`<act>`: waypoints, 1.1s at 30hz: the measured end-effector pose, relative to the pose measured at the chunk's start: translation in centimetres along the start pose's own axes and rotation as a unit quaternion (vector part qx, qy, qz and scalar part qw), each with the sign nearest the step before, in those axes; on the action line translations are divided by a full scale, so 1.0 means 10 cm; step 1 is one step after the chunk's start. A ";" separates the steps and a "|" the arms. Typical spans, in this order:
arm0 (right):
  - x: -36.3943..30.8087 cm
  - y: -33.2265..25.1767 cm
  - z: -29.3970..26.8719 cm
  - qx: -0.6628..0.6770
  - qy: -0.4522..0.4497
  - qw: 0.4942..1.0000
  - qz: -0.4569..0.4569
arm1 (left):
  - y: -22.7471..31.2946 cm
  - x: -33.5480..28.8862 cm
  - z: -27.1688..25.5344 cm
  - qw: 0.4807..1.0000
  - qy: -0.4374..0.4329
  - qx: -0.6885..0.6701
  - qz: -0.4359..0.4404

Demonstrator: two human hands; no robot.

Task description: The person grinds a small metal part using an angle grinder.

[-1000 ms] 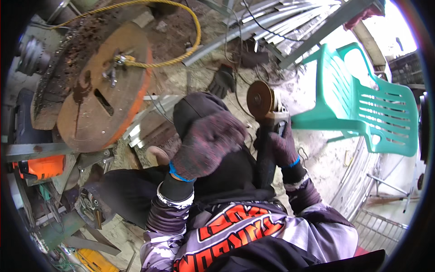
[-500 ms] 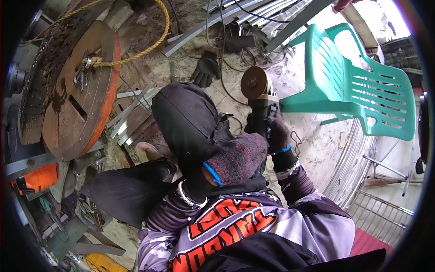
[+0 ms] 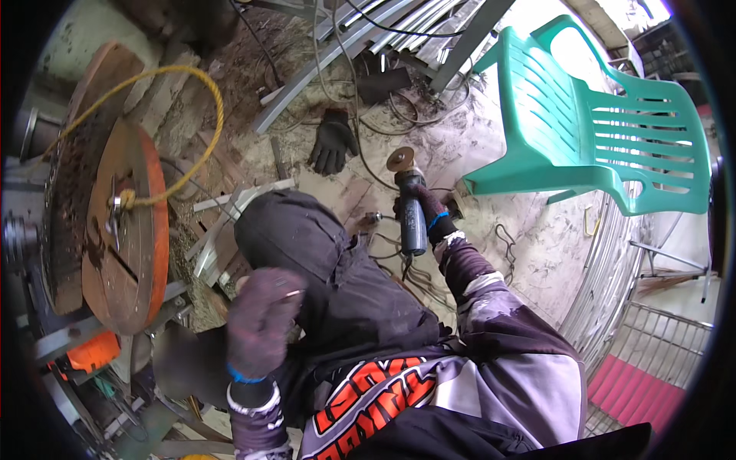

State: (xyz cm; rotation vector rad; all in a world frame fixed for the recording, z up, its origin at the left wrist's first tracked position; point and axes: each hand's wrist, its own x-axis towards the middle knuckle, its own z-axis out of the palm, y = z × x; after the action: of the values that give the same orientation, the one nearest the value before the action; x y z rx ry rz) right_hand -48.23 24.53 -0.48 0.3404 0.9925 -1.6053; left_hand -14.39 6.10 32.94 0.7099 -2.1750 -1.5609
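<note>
My right hand (image 3: 428,205), in a dark knit glove with a blue cuff edge, is wrapped round the body of a black angle grinder (image 3: 414,228). The grinder is held low, away from my body, its brown disc (image 3: 400,159) at the far end. A cord trails from its near end. My left hand (image 3: 264,322), gloved alike, is raised beside my bent leg, its fingers curled together. A thin pale sliver shows at its fingertips, too small to name. A loose black glove (image 3: 334,142) lies on the floor beyond my knee.
To the right stands a green plastic chair (image 3: 544,100). At left is a large round wooden disc (image 3: 126,253) with a yellow rope (image 3: 218,107) tied to it. Metal bars (image 3: 337,65) and looped cables (image 3: 429,115) lie at the back; an orange tool (image 3: 93,351) sits lower left.
My left hand has left the grinder and swung left to beside my leg. My right hand has carried the grinder away from my body and lower. The view has shifted somewhat.
</note>
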 end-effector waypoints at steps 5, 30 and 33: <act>0.50 0.05 -0.18 0.014 0.018 1.000 -0.002 | -0.32 -0.54 -0.55 0.981 0.148 -0.001 -0.125; 1.08 0.03 -0.44 0.027 0.069 0.997 -0.001 | -0.86 -0.87 -0.38 0.936 0.171 0.141 -0.274; 1.05 0.03 -0.76 -0.126 0.101 0.987 -0.006 | -0.93 -0.77 -0.31 0.935 0.166 0.173 -0.260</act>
State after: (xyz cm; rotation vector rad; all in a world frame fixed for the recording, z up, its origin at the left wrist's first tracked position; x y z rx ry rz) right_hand -53.23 23.19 -12.37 0.3272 1.3407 -1.4547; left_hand -4.74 5.84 25.08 1.6425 -2.1170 -1.1469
